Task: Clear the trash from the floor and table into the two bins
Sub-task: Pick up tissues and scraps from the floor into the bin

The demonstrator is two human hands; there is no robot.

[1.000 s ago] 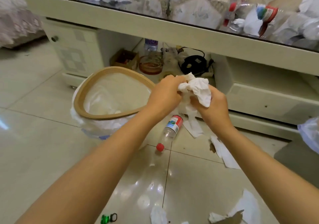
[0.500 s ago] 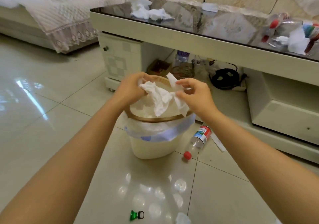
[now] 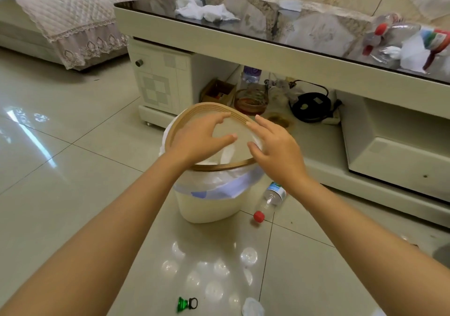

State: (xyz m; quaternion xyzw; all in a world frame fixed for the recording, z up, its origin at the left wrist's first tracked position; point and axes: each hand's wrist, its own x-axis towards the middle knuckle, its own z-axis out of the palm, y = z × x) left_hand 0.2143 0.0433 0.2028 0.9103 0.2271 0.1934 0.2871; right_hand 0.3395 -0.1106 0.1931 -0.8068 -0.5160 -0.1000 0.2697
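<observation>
A cream bin [image 3: 207, 206] with a wooden rim and a white liner stands on the floor in front of the table. Both hands hover over its mouth, empty. My left hand [image 3: 197, 140] has its fingers spread, and my right hand [image 3: 272, 145] is flat with straight fingers. White tissue [image 3: 227, 156] lies inside the bin between them. A clear plastic bottle [image 3: 270, 200] with a red cap lies on the floor right of the bin. Crumpled tissues [image 3: 202, 8] sit on the glass table top [image 3: 304, 30], and bottles with tissue [image 3: 409, 45] lie at its right end.
A small green object [image 3: 186, 304] and a tissue scrap [image 3: 252, 307] lie on the tiles near me. The table's lower shelf holds a box, a glass dish [image 3: 250, 99] and a black device [image 3: 311, 103]. A sofa with a lace cover [image 3: 73, 23] stands at the left.
Both hands carried the crumpled tissue left over the bin and let it go; it now lies inside. The hands have opened. The view shifted left and back.
</observation>
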